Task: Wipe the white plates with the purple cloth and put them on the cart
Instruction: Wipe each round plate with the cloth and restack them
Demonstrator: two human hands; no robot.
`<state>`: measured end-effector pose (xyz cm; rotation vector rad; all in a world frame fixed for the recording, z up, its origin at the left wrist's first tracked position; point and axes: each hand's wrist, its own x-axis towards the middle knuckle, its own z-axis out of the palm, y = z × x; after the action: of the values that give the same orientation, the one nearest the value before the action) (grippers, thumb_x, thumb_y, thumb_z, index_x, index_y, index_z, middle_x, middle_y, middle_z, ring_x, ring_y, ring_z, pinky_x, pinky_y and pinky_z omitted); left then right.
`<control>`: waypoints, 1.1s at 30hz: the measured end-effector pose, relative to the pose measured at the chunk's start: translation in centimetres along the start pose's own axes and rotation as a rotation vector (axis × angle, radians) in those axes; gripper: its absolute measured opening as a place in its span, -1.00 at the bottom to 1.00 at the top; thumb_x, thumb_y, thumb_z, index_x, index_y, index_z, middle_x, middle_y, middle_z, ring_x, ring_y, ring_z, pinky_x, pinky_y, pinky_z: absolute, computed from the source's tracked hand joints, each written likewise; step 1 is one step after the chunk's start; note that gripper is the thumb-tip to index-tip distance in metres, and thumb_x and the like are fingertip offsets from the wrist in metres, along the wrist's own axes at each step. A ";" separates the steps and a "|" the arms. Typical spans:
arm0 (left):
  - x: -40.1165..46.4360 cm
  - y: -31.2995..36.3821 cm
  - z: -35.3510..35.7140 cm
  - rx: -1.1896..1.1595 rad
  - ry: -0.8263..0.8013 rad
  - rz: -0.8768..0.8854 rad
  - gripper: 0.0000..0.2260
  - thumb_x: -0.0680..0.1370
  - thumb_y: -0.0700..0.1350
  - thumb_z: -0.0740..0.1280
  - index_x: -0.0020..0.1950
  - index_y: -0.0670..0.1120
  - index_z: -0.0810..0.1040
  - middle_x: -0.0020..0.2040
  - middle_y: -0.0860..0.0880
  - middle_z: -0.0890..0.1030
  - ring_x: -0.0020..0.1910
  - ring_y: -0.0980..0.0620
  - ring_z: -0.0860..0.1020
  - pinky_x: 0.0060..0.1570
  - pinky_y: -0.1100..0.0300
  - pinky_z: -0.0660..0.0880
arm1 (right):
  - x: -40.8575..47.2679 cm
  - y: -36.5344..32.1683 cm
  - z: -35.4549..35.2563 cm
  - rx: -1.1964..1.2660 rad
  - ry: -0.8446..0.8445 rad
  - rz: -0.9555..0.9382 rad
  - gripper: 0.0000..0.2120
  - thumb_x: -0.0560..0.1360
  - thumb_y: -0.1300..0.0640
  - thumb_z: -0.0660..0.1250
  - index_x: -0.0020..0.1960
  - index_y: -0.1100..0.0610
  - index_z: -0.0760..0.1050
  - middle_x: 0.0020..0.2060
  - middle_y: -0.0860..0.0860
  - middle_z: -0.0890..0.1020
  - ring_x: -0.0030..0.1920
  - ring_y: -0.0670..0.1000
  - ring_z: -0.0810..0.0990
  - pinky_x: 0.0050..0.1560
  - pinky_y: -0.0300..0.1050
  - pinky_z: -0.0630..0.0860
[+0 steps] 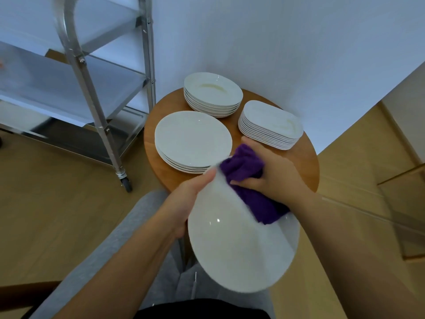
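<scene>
A large round white plate point(239, 247) is tilted above my lap, and my left hand point(186, 203) grips its left rim. My right hand point(273, 173) holds a bunched purple cloth point(250, 183) and presses it against the plate's upper right part. Behind them, a round wooden table point(308, 166) carries a stack of flat round plates point(193, 141), a stack of deep round plates point(212, 96) and a stack of oblong plates point(271, 125). The metal cart point(76, 93) with its shelves stands at the left.
A white wall rises behind the table. The cart rolls on a caster point(126, 180) near the table's left edge. Wooden floor lies all around, and wooden furniture stands at the right. My grey trouser legs are below the plate.
</scene>
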<state>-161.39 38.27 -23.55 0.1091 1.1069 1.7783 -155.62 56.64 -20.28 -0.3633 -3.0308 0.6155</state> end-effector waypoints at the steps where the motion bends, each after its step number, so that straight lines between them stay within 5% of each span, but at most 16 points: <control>1: -0.2 0.0 0.0 -0.001 -0.060 -0.033 -0.74 0.47 0.09 0.24 0.05 0.00 0.55 -0.17 -0.06 0.67 -0.16 -0.02 0.64 -0.12 0.08 0.56 | 0.5 -1.0 -0.4 -0.003 -0.085 -0.052 -0.28 0.32 -0.25 0.42 0.39 -0.16 0.24 0.13 -0.18 0.54 0.12 -0.08 0.53 0.07 -0.23 0.43; 4: -0.3 0.4 -0.3 -0.014 -0.140 -0.041 -0.73 0.43 0.06 0.23 0.02 -0.03 0.56 -0.19 -0.07 0.66 -0.25 0.02 0.65 -0.29 0.19 0.58 | 1.9 -3.2 -1.6 0.001 -0.295 -0.084 -0.57 0.31 -0.18 0.47 0.09 -0.08 0.45 -0.08 -0.13 0.61 -0.07 -0.09 0.56 -0.05 -0.17 0.53; 7: -0.2 1.2 -0.6 -0.005 -0.163 -0.008 -0.74 0.39 0.04 0.25 0.00 -0.02 0.57 -0.18 -0.07 0.66 -0.25 0.01 0.65 -0.31 0.21 0.60 | 2.9 -3.4 -3.3 0.219 -0.458 0.036 -0.72 0.33 0.00 0.52 -0.01 -0.07 0.52 -0.16 -0.12 0.64 -0.13 -0.06 0.62 -0.13 -0.20 0.58; 11: -0.5 1.6 -0.3 -0.062 -0.137 0.043 -0.78 0.39 -0.01 0.24 -0.03 -0.01 0.59 -0.22 -0.05 0.68 -0.26 0.00 0.66 -0.32 0.19 0.61 | 3.4 -1.5 -4.2 0.433 -0.553 0.166 -0.71 0.33 0.18 0.52 -0.01 -0.04 0.54 -0.14 -0.06 0.67 -0.09 0.02 0.65 -0.16 -0.15 0.59; 14: -0.6 2.1 -0.4 -0.112 0.018 0.102 -0.67 0.42 -0.03 0.27 0.18 -0.03 0.48 -0.25 -0.03 0.68 -0.31 -0.01 0.67 -0.41 0.17 0.59 | 2.7 0.4 -4.6 0.691 -0.547 0.362 -0.63 0.24 0.28 0.50 -0.02 0.03 0.51 -0.17 0.02 0.66 -0.11 0.06 0.64 -0.22 -0.10 0.59; 19: -0.3 2.8 -0.4 -0.205 0.199 0.191 -0.60 0.50 -0.06 0.29 0.34 -0.01 0.40 -0.09 -0.08 0.65 -0.27 -0.07 0.67 -0.43 0.08 0.60 | -0.2 1.8 -3.7 1.328 -0.253 0.475 -0.66 0.19 0.33 0.35 -0.06 0.13 0.47 -0.34 0.04 0.65 -0.33 0.00 0.65 -0.38 -0.14 0.56; 23: -0.1 3.3 -0.4 -0.240 0.237 0.262 -0.74 0.53 -0.06 0.26 0.21 -0.04 0.48 -0.19 -0.04 0.69 -0.27 -0.05 0.67 -0.41 0.08 0.60 | -3.2 0.5 -2.2 1.676 -0.010 0.518 -0.54 -0.15 0.33 0.56 -0.27 0.20 0.56 -0.48 0.08 0.60 -0.50 0.01 0.59 -0.52 -0.19 0.51; 26: 0.4 3.7 0.0 -0.315 0.230 0.345 -0.54 0.41 0.04 0.33 0.29 -0.03 0.46 0.03 -0.08 0.67 -0.04 -0.13 0.65 -0.17 -0.02 0.61 | -3.6 -1.5 0.0 1.774 0.240 0.538 -0.83 0.27 0.37 0.39 -0.17 0.20 0.52 -0.43 0.06 0.60 -0.44 0.00 0.60 -0.41 -0.16 0.58; 28: 0.9 3.4 1.2 -0.364 0.299 0.392 -0.40 0.32 0.10 0.39 0.34 0.01 0.43 0.13 -0.09 0.63 0.06 -0.16 0.62 -0.04 -0.08 0.58 | -3.2 -3.5 1.9 1.846 0.458 0.559 -0.82 0.40 0.39 0.27 -0.09 0.16 0.50 -0.37 0.03 0.62 -0.38 -0.02 0.61 -0.33 -0.16 0.60; 33: 1.9 2.5 3.0 -0.352 0.385 0.419 -0.71 0.51 0.06 0.30 0.22 0.05 0.50 0.03 -0.04 0.66 0.02 -0.12 0.63 0.00 -0.05 0.58 | -2.5 -6.3 3.9 2.059 0.646 0.604 -0.86 0.49 0.34 0.26 -0.05 0.13 0.47 -0.44 -0.03 0.65 -0.39 -0.04 0.65 -0.41 -0.18 0.58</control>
<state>-162.51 41.43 -20.81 -0.2418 1.0667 2.4190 -154.85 48.94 -21.34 -0.8647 -0.6032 2.2859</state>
